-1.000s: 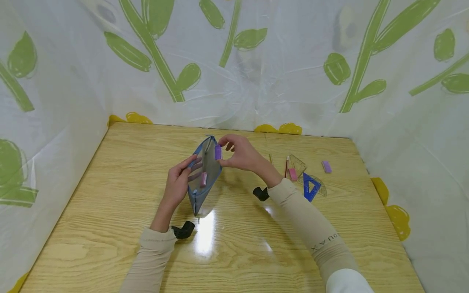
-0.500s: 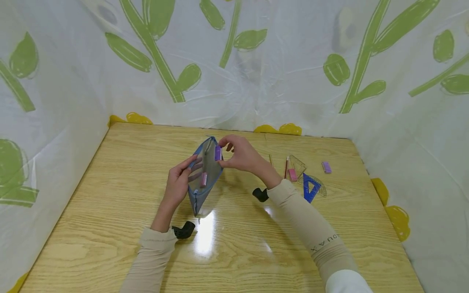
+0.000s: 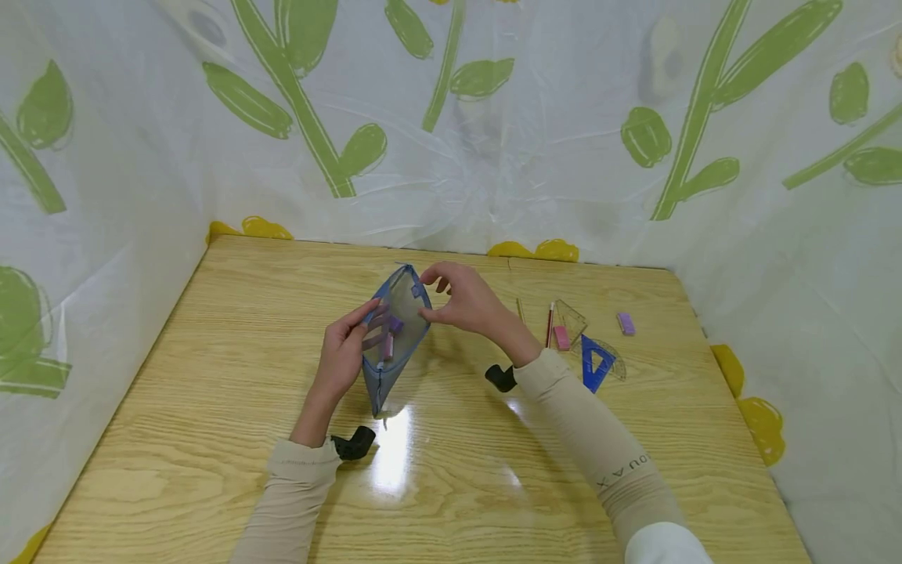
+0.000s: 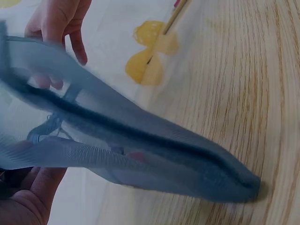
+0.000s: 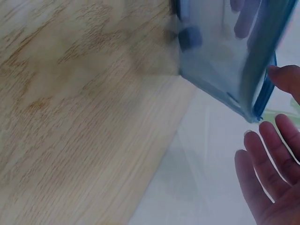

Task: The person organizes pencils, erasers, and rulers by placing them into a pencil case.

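My left hand [image 3: 341, 354] grips the left side of a blue mesh zip pouch [image 3: 378, 385], tilted with its mouth spread wide. Inside, seen through the mouth, lie a purple eraser [image 3: 396, 323] and a pinkish eraser [image 3: 388, 346]. My right hand [image 3: 465, 299] is at the pouch's right rim, with its fingers parted and nothing between them. In the right wrist view the right thumb [image 5: 285, 78] is right at the zip edge, and the other fingers are spread. The left wrist view shows the pouch's lower corner [image 4: 239, 185] close to the table.
Right of the hands on the wooden table [image 3: 211, 376] lie a red pencil [image 3: 550, 323], a pink eraser [image 3: 561, 338], a blue set square [image 3: 595, 362], clear drawing tools [image 3: 571, 317] and a lilac eraser [image 3: 626, 323]. A patterned white sheet [image 3: 451, 180] walls the table.
My right hand has let go of the purple eraser, which has dropped into the pouch beside the pinkish one. Both hands have stayed nearly in place.
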A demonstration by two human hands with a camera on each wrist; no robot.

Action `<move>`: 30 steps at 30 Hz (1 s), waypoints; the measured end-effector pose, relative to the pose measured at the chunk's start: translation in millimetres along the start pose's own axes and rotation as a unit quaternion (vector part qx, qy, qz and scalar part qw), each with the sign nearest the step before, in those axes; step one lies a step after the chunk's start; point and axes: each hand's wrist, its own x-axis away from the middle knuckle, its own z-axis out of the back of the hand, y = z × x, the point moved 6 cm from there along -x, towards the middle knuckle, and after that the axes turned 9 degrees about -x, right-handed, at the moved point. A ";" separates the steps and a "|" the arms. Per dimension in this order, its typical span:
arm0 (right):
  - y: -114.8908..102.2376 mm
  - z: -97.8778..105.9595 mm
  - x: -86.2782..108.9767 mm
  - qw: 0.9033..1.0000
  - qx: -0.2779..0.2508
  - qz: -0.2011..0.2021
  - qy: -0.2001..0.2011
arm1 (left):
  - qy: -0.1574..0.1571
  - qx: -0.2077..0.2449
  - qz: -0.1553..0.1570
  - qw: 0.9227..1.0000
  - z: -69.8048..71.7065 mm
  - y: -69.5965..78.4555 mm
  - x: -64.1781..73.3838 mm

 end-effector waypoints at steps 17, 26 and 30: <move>15.6 7.6 46.3 0.995 -0.076 0.023 0.053 | 0.017 -0.008 0.014 1.000 3.7 1.5 1.9; 34.8 3.5 70.7 0.986 -0.146 -0.043 0.066 | 0.010 -0.011 0.010 1.000 2.6 1.5 1.8; 44.9 2.0 80.7 0.981 -0.168 -0.070 0.075 | 0.007 -0.010 0.007 1.000 1.7 0.7 1.0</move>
